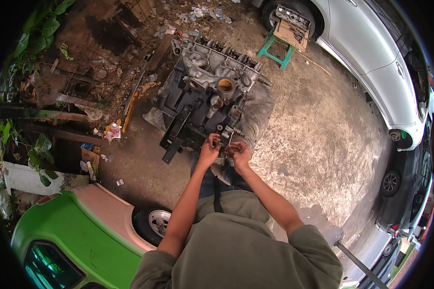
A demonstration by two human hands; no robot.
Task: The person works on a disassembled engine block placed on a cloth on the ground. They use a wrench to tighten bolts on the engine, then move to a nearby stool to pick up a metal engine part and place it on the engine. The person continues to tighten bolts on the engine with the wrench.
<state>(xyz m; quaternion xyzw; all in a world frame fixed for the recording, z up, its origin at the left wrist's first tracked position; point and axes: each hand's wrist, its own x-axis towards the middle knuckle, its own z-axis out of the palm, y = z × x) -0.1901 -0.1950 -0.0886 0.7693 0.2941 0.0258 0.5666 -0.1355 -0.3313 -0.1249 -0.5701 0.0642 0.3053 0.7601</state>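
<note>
A greasy engine (197, 94) sits in front of me, its grey metal upper part facing away and its dark block toward me. At its near edge my right hand (239, 153) is closed around a thin shiny metal rod (230, 139), whose kind I cannot make out. The rod points up toward a small metal fitting on the block. Just to the left, my left hand (210, 150) has its fingers curled by the block's near edge. Whatever it may hold is too small to see. A dark metal bracket (177, 126) sticks out left of that hand.
A grey cloth (258, 113) lies beside the engine. Beyond stands a green-legged stool (290, 36) with metal parts on top. A silver car (366, 43) is at the right, a green and pink car (91, 226) at the near left. Rubble and litter (113, 131) cover the left ground.
</note>
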